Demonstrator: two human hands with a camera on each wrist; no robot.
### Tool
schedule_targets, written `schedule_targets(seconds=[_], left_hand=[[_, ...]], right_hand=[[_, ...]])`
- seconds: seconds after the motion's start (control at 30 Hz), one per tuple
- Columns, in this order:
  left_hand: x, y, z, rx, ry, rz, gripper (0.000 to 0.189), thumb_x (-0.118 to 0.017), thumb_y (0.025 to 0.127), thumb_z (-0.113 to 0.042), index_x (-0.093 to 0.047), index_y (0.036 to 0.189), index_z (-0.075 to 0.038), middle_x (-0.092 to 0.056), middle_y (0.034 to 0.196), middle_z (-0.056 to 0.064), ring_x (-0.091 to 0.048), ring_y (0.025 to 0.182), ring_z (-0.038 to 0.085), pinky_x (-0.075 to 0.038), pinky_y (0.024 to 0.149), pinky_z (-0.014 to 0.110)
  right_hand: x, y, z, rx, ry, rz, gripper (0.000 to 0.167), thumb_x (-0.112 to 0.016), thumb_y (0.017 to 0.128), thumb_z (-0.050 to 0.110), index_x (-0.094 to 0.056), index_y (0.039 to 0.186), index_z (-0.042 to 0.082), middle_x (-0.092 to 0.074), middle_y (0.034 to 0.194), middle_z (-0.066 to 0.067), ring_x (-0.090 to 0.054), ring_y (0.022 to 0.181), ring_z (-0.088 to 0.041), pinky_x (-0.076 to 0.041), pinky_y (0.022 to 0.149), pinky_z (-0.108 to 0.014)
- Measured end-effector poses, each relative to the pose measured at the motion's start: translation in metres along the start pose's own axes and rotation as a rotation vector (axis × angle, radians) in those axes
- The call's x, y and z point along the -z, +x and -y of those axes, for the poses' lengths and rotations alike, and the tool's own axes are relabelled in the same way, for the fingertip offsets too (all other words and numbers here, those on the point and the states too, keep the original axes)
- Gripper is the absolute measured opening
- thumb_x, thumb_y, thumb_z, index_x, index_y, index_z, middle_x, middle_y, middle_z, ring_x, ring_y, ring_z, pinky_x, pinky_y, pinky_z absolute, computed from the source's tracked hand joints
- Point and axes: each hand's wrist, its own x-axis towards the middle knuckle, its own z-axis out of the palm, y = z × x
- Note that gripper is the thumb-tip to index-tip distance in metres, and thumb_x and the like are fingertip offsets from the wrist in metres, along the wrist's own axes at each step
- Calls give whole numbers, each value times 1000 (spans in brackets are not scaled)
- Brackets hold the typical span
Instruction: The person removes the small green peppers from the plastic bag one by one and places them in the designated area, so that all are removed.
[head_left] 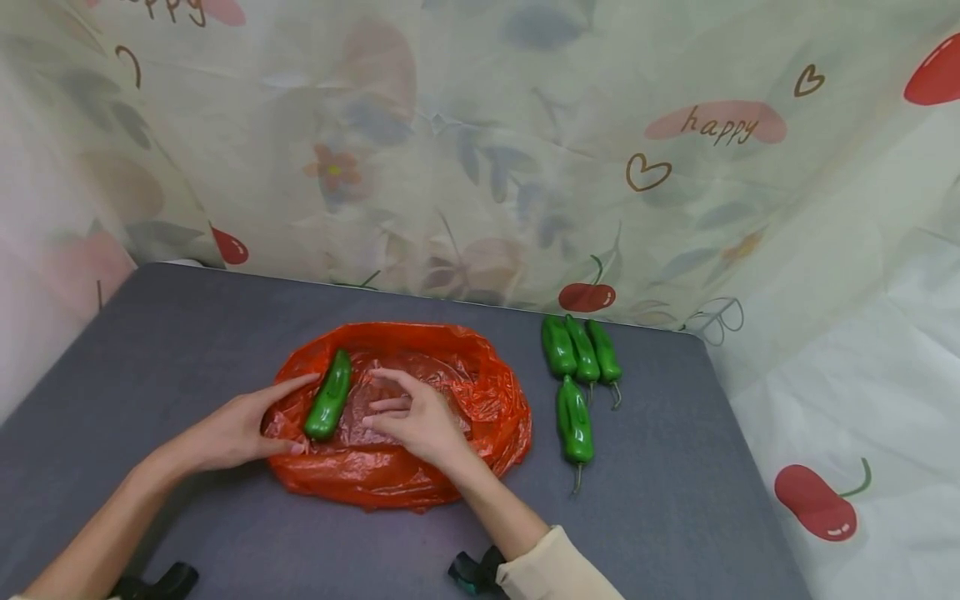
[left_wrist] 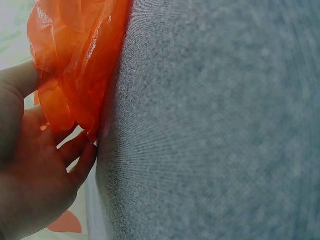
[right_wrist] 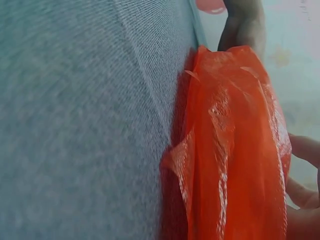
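A red plastic bag [head_left: 420, 477] lies with its mouth spread wide on the table. Inside its left part rests a green chili pepper [head_left: 330, 396], glossy and slanted. My left hand [head_left: 232, 429] holds the bag's left end, with the thumb at the near rim and the fingers along the far one. Seen from the left wrist, the bag's thin film [left_wrist: 85, 55] covers part of those fingers. Over the bag's middle hovers my right hand [head_left: 420, 417], holding nothing, its fingers loosely bent towards the pepper.
Right of the bag, three green peppers [head_left: 585, 354] lie side by side near the table's back edge, and a single pepper [head_left: 575, 421] lies in front of them. A printed curtain [head_left: 465, 167] hangs behind the grey table [head_left: 660, 483].
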Motion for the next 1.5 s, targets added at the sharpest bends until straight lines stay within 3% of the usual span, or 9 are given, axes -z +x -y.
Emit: schedule_targets(seconds=[0.27, 0.63, 0.87, 1.0, 1.13, 1.5], left_hand=[[0, -1, 2, 5, 1, 0, 90, -81, 81, -41, -36, 154, -13, -47, 144, 24, -49, 125, 42, -45, 94, 58], [-1, 1, 2, 11, 3, 0, 90, -82, 81, -40, -36, 154, -13, -44, 146, 25, -47, 128, 44, -41, 96, 64], [-2, 1, 1, 1, 5, -3, 89, -82, 81, -36, -36, 153, -11, -44, 146, 26, -46, 128, 45, -41, 96, 64], [-2, 1, 1, -7, 24, -6, 89, -83, 81, -37, -37, 153, -11, -45, 145, 26, -47, 127, 45, -42, 95, 64], [0, 2, 2, -18, 46, -10, 88, -83, 81, -38, -39, 152, -10, -47, 144, 25, -49, 126, 44, -43, 94, 62], [-2, 4, 2, -9, 65, -20, 88, -83, 80, -39, -41, 151, -9, -52, 139, 24, -55, 120, 41, -46, 93, 60]], right_hand=[[-11, 9, -2, -64, -68, 4, 59, -78, 87, 10, -55, 141, 12, -64, 125, -17, -69, 101, -19, -55, 74, -25], [-22, 19, -3, -96, -173, 22, 60, -80, 85, 14, -57, 140, 15, -62, 132, -11, -68, 103, -17, -52, 80, -21], [-29, 25, -7, -134, -217, 26, 63, -82, 84, 15, -56, 141, 20, -62, 132, -5, -68, 98, -11, -52, 75, -19], [-34, 28, -8, -145, -277, 34, 67, -83, 82, 18, -56, 143, 24, -72, 111, -1, -69, 88, -4, -53, 75, -21], [-38, 31, -7, -136, -368, 48, 70, -84, 82, 22, -54, 144, 26, -75, 92, 4, -67, 80, 2, -50, 84, -23], [-46, 35, -9, -36, -493, 94, 76, -83, 83, 25, -46, 150, 25, -70, 103, 3, -61, 75, 6, -48, 67, -13]])
